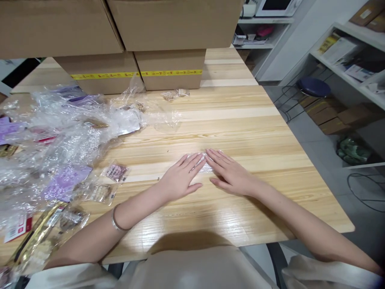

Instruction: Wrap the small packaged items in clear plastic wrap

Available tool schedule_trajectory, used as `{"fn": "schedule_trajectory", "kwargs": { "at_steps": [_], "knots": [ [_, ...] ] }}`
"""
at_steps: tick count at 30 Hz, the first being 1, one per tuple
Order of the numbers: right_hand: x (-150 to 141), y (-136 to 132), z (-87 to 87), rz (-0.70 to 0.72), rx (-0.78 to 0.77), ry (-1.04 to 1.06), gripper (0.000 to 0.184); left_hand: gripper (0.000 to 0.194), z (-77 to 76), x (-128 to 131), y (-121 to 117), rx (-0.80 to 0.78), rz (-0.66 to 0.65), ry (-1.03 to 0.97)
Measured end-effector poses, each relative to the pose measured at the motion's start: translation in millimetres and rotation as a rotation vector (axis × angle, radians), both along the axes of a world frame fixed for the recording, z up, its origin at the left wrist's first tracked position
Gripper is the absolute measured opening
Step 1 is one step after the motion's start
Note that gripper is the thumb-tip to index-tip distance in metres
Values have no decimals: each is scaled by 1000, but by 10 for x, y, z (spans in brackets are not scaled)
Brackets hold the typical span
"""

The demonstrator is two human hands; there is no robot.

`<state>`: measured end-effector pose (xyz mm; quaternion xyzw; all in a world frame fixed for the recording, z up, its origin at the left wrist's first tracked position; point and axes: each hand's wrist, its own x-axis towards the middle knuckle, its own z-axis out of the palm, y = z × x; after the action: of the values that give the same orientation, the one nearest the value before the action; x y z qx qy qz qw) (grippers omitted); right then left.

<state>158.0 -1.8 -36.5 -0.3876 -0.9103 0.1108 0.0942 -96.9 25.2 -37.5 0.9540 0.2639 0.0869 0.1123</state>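
A small piece of clear plastic film [207, 167] lies flat on the wooden table [240, 132]; much of it is covered by my fingers. My left hand [181, 176] rests palm down on its left side, fingers stretched out. From the right, my right hand [230, 171] lies flat over the other side, and the fingertips of both hands nearly meet. Left of my left hand are small clear packets, one with purplish contents [116, 171] and one with pale contents [101, 193].
Crumpled clear plastic [81, 140] is heaped on the left, with purple pouches [66, 182] among it. Stacked cardboard boxes [171, 66] stand at the back. Two small packets [183, 92] lie before them. Beyond the table's right edge are a blue stool [313, 87] and shelves.
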Motion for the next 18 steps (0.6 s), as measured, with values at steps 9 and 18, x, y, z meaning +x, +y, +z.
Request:
{"fn": "schedule_trajectory", "kwargs": {
  "at_steps": [9,18],
  "knots": [
    [168,4,-8,-70,-25,290,60,38,155,-194,376,-407,2,-374],
    [596,1104,-176,-953,-33,615,53,45,-55,-171,458,-732,547,-854]
  ]
}}
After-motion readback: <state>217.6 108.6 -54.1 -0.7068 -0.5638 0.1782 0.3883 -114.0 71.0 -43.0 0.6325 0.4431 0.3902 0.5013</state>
